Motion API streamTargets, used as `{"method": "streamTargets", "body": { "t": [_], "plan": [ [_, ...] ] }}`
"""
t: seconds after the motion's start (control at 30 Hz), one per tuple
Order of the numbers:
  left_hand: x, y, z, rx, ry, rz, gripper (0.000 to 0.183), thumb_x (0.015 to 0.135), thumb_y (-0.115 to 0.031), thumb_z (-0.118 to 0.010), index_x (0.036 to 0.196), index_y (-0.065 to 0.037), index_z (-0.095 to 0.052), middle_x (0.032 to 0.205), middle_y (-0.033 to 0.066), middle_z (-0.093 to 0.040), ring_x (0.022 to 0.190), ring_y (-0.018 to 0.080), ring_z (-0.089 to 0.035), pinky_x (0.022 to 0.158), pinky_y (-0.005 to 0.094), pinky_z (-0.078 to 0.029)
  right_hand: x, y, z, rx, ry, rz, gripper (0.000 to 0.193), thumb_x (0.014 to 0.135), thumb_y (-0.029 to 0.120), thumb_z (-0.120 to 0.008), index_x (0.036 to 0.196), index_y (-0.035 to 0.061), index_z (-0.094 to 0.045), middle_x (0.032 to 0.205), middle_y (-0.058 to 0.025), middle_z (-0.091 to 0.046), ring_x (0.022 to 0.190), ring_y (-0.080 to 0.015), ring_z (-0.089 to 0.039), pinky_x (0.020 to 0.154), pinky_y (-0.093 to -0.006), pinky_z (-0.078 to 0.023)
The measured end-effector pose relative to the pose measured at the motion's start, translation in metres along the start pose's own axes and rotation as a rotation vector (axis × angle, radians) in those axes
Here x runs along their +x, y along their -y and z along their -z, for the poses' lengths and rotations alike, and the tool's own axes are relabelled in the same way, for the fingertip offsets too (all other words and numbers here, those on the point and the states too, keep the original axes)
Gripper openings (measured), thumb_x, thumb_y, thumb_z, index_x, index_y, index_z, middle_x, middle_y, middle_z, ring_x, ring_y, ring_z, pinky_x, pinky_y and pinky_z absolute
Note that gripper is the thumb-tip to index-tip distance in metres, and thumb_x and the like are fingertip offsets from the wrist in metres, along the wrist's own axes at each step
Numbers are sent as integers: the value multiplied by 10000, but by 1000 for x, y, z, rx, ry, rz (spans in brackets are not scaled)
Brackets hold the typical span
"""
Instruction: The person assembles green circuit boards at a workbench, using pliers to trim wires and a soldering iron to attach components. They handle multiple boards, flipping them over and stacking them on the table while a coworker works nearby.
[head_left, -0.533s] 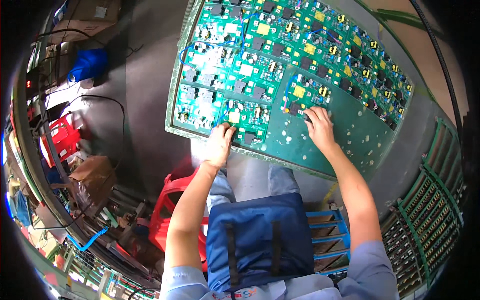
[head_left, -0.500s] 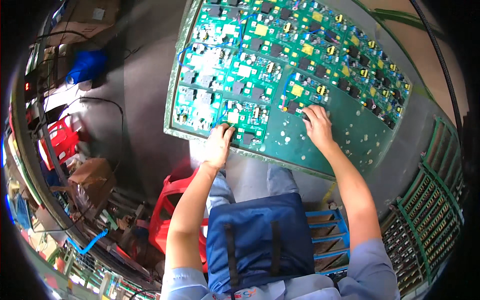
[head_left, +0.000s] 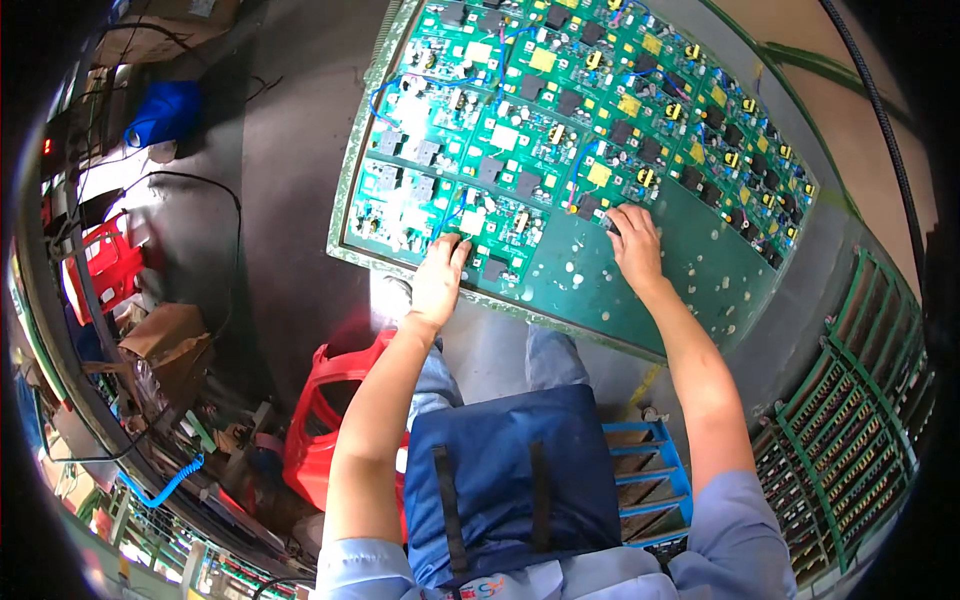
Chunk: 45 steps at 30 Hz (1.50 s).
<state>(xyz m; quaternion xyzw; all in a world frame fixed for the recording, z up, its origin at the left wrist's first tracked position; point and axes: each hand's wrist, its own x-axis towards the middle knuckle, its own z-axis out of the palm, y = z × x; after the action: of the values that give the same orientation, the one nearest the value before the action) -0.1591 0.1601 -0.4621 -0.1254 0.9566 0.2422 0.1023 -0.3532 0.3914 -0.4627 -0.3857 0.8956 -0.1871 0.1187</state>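
A green framed tray [head_left: 600,285] bears several green circuit boards packed with small parts. My left hand [head_left: 436,282] is at the tray's near edge, thumb and forefinger drawn together over the near side of one circuit board [head_left: 495,243]. What lies between those fingertips is too small to tell. My right hand [head_left: 636,245] rests farther right, its bent fingers pressed on a black block at the near edge of another circuit board [head_left: 598,175]. The fingers partly cover this block, and the board lies flat beside its neighbours.
A blue bag [head_left: 510,480] lies across my lap. To my left stands a red plastic chair [head_left: 325,420], with a cardboard box [head_left: 165,335] beyond it. A green rack with rows of boards [head_left: 845,430] is at right. A black cable [head_left: 880,130] hangs at far right.
The view has shifted slightly, so the tray appears a little farther right. Both hands stay at the same two circuit boards, with only slight finger movement.
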Motion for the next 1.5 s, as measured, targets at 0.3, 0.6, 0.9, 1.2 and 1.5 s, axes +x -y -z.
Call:
{"method": "streamTargets", "body": {
  "t": [0.3, 0.6, 0.9, 1.2, 1.5],
  "plan": [
    [0, -5, 6, 13, 40, 46, 349, 710, -20, -463, 1059, -16, -442, 1081, 111, -406, 1013, 258, -408, 823, 305, -403, 2, 1, -6, 10, 4, 11, 350, 608, 22, -615, 944, 57, -522, 952, -90, -494, 897, -262, -462, 775, -353, -393],
    [-7, -9, 0, -38, 1, 45, 384, 699, 7, -446, 1082, 0, -424, 1113, 132, -399, 1062, 276, -383, 879, 319, -362, 2, 14, 2, -55, 60, -78, 388, 612, 45, -628, 978, 77, -503, 1020, -98, -463, 956, -266, -440, 798, -366, -364],
    [-111, -36, 12, -371, -106, 52, 278, 703, -38, -489, 978, 3, -489, 987, 195, -499, 922, 319, -478, 811, 371, -382, -34, 141, -11, 239, 215, 130, 266, 669, 86, -589, 926, 60, -524, 999, -123, -475, 929, -293, -449, 794, -383, -359],
    [-324, -71, 41, -443, 562, 683, 524, 777, -422, -441, 1214, -143, -367, 1315, 104, -226, 1222, 277, -178, 921, 505, -218, -180, 228, -24, -69, 1038, 603, 345, 693, 287, -574, 975, 90, -558, 1024, -112, -510, 1017, -281, -420, 891, -449, -267],
    [-356, -95, 38, -912, 52, 954, 410, 757, -291, -520, 1113, -93, -470, 1158, 154, -432, 1076, 306, -404, 895, 402, -331, -62, 376, 57, 70, 1078, 876, 266, 684, 141, -599, 922, 30, -560, 882, -149, -554, 875, -297, -523, 793, -353, -408]
  ]
}}
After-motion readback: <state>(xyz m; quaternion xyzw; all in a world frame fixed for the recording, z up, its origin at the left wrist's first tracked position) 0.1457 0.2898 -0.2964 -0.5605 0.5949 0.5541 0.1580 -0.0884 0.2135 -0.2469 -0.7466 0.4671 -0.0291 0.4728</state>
